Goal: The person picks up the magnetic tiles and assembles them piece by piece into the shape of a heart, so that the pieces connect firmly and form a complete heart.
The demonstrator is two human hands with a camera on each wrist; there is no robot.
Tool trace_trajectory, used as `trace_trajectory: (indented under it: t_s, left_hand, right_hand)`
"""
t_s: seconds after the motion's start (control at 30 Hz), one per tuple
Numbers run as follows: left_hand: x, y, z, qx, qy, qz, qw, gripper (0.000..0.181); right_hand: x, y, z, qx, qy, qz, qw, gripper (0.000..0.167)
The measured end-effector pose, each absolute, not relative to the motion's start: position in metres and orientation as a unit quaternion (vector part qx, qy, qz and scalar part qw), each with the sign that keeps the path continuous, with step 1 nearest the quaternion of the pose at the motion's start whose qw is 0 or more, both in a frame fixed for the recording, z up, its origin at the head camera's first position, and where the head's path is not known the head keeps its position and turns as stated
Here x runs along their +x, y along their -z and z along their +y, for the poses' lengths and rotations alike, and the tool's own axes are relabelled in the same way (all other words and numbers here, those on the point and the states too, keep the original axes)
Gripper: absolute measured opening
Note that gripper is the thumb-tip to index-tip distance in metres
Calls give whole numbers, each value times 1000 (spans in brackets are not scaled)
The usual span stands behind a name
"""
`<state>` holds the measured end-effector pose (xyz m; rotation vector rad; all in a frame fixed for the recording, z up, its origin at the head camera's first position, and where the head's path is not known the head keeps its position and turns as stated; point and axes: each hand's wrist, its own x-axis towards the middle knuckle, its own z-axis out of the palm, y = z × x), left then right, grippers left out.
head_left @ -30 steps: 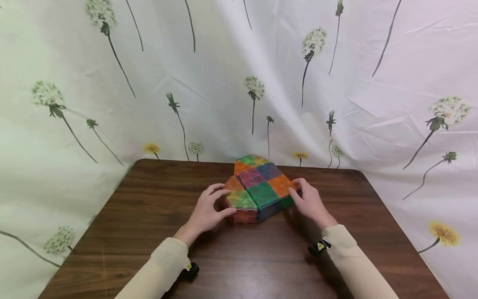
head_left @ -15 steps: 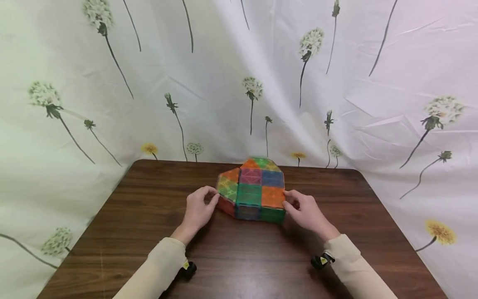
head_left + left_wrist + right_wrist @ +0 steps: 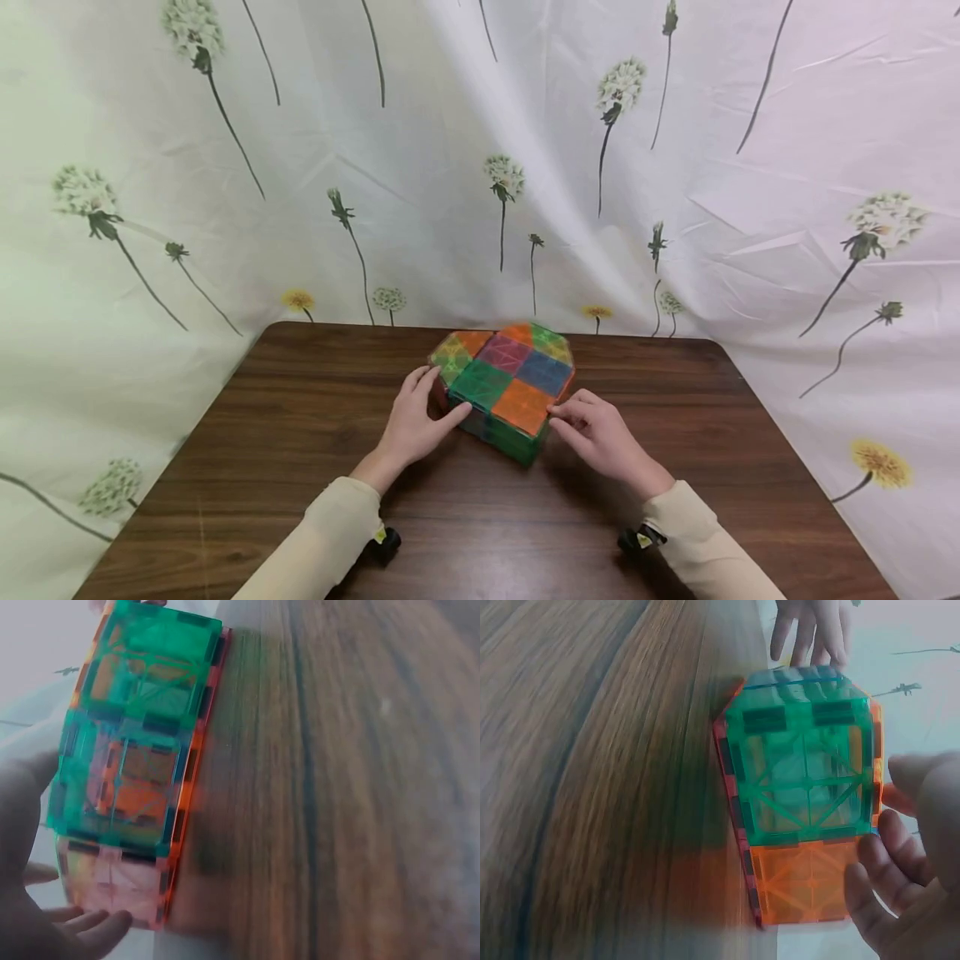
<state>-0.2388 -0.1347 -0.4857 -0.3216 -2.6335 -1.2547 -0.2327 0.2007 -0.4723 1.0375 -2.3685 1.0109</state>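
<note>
A heart-shaped box of see-through magnetic tiles (image 3: 501, 358) lies on the table, its top patched in green, orange, blue, purple and yellow. One corner points toward me, with a green side wall (image 3: 513, 442) facing front. My left hand (image 3: 412, 425) curves round its left part, thumb at the front top edge, fingers along the left side. My right hand (image 3: 606, 433) holds the right front corner by the orange tile (image 3: 522, 406), fingers bent. In the right wrist view those fingertips (image 3: 866, 900) meet the orange wall (image 3: 802, 881). The box's far side is hidden.
The dark wood-grain table (image 3: 480, 533) reaches back to a white curtain (image 3: 450, 208) printed with dandelions. Close behind the box is the table's far edge. Black camera straps (image 3: 386, 542) sit at the cuffs.
The box has turned clockwise, seen from above, so its orange corner now points frontward. My left hand moved off and regripped farther along; my right hand followed the corner nearer and leftward.
</note>
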Motion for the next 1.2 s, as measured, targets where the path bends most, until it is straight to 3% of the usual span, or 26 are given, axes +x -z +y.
trace_trajectory:
  t_s: [0.17, 0.27, 0.37, 0.43, 0.53, 1.2]
  left_hand:
    - [-240, 486, -133, -124, 417, -900, 38, 102]
    - [-242, 487, -132, -128, 414, -901, 25, 103]
    - [-243, 486, -132, -130, 415, -900, 22, 102]
    - [-243, 486, -133, -132, 416, -899, 23, 102]
    - [-243, 487, -135, -137, 412, -901, 23, 102]
    - [-248, 487, -143, -155, 407, -900, 22, 103]
  right_hand:
    - [-235, 472, 190, 362, -344, -840, 213, 12]
    - [-235, 470, 187, 310, -326, -871, 200, 33]
    - [-235, 469, 187, 252, -319, -901, 149, 56]
    - [-234, 469, 188, 232, -319, -911, 117, 63]
    - [-233, 471, 187, 228, -319, -915, 97, 64]
    - [-227, 470, 178, 221, -320, -916, 102, 64]
